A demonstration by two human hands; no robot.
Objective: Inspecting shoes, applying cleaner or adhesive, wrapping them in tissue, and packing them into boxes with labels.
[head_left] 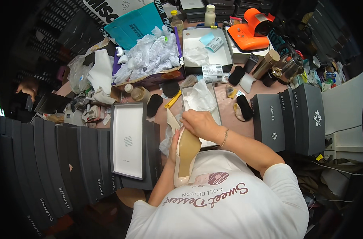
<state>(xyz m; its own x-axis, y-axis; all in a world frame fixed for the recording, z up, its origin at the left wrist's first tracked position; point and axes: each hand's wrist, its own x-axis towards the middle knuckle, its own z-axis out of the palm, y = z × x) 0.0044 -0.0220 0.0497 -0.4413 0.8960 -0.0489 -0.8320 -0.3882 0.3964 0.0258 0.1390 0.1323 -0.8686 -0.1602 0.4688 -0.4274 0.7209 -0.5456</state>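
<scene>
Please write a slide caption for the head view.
Left hand holds a beige shoe, right hand at one end, between dark boxes.

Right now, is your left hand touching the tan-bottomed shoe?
Touching: the head view shows the left hand against the side of the tan-bottomed shoe.

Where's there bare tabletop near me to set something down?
Bare pink tabletop shows between the open shoebox and the upright dark boxes on the right, with the black pad beyond and your right forearm nearer. It's crowded at the back, around the orange device and the filled purple carton, and on the left, where more dark boxes stand.
</scene>
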